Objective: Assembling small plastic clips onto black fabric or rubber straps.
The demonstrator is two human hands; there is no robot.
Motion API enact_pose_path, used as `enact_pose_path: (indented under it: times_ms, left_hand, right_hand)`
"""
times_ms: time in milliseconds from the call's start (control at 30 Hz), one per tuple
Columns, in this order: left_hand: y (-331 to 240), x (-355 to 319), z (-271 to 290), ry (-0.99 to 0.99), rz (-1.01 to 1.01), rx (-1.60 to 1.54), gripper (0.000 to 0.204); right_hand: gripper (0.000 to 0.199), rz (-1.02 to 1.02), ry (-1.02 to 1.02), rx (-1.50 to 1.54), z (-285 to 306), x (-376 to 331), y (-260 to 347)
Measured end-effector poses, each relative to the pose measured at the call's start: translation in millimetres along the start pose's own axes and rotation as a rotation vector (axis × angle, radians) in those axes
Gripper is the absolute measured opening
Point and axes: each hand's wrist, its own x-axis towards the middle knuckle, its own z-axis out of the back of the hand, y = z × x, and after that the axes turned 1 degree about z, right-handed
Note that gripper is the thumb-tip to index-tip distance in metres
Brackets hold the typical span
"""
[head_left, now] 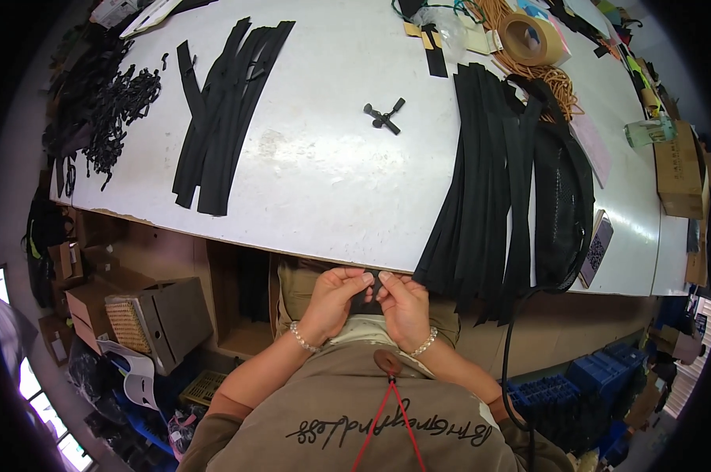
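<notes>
In front of my lap, just below the table's near edge, my left hand (pixel 332 303) and my right hand (pixel 406 308) are close together. Each pinches a dark zipper tape (pixel 376 289) between thumb and fingers, and the fingers cover most of it. On the table, right of my right hand, lies a thick bundle of long black zipper tapes (pixel 487 173), their near ends hanging over the edge. A smaller bundle of black zipper tapes (pixel 217 134) rests toward the left. A few small black zipper sliders (pixel 384 116) lie mid-table beyond my hands.
A pile of small black pulls (pixel 123 110) covers the table's left end. Right of the bundle are a black bag (pixel 561 189), a phone (pixel 598 248), a tape roll (pixel 531 39) and orange cord (pixel 564 86). A black cable (pixel 506 370) hangs beside my right arm. Cardboard boxes (pixel 166 322) stand below left.
</notes>
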Motion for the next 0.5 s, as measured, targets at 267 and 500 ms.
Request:
enact_pose_path:
  times_ms: [267, 500]
  left_hand:
    - [-1.8, -1.9, -1.9, -0.012, -0.022, 0.038, 0.008]
    - [-1.4, -5.3, -7.1, -0.049, -0.062, 0.094, 0.006]
  right_hand:
    - [0.004, -0.155, 0.045, 0.003, -0.1, 1.8, 11.1]
    - [0.009, -0.209, 0.105, -0.064, 8.8, 0.3, 16.4]
